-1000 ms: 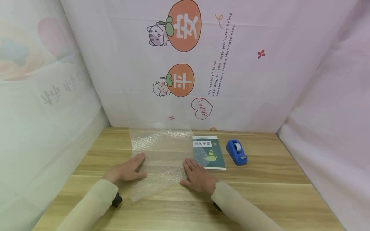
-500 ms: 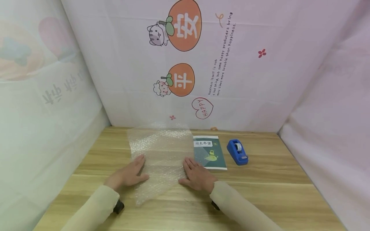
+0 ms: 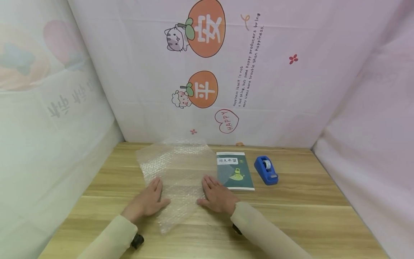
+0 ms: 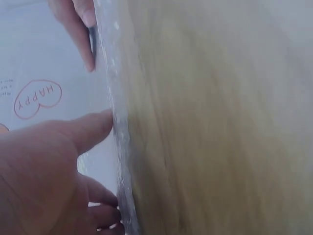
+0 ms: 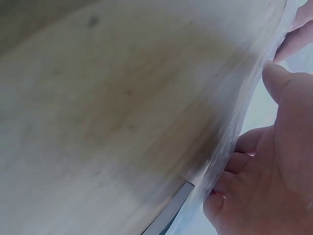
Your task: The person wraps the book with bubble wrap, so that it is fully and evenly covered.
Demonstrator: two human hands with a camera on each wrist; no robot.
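A clear sheet of bubble wrap (image 3: 184, 163) lies on the wooden table, its far part reaching toward the back wall and its near corner pointing at the front. My left hand (image 3: 147, 202) rests on its left side with straight fingers and the thumb spread inward. On the right side, my right hand (image 3: 220, 197) presses it, also with fingers extended. The sheet's right corner overlaps a green booklet (image 3: 244, 176) with a white label. In the left wrist view, my left hand (image 4: 44, 166) touches the thin layer of wrap; the right wrist view shows my right hand (image 5: 274, 171) doing the same.
A blue tape dispenser (image 3: 266, 171) with a roll of tape stands right of the booklet. White printed cloth (image 3: 275, 118) walls in the table (image 3: 310, 223) at the back and on both sides.
The bubble wrap has turned: its near corner moved right and its far left corner moved left. My left hand shifted right and toward me; my right hand slid slightly left.
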